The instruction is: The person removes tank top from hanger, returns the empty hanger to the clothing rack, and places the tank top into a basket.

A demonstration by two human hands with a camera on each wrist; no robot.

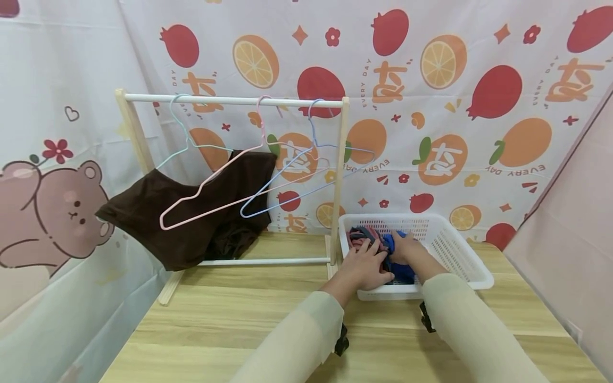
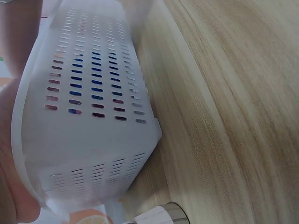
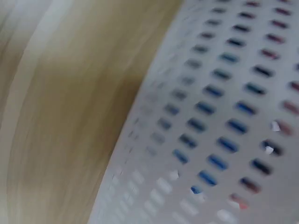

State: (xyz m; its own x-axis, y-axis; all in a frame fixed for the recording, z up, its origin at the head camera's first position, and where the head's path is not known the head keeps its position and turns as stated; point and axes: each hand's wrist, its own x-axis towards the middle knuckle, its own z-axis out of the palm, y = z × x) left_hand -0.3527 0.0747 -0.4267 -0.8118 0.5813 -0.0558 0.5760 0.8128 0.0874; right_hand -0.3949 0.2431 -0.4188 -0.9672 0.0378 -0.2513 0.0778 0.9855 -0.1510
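Observation:
A white perforated basket (image 1: 460, 250) holds a striped red and dark garment (image 1: 356, 238) and a blue cloth (image 1: 402, 272). Over the striped garment rests my left hand (image 1: 366, 266), its fingers spread and its thumb apart. My right hand (image 1: 404, 248) reaches in beside it and grips the blue cloth, with blue fabric bunched at the fingers; part of those fingers is hidden. In the left wrist view, part of my left hand (image 2: 16, 186) shows at the basket's rim. Through the slots of the basket wall (image 3: 219, 112), the right wrist view shows blurred blue and reddish fabric.
A wood and white clothes rack (image 1: 234, 100) stands left of the basket. From its rail hang a green hanger (image 1: 184, 130) bearing a dark brown garment (image 1: 191, 213), a pink hanger (image 1: 262, 122) and a blue hanger (image 1: 313, 125). All stand on a wooden table (image 1: 230, 319) before a printed curtain.

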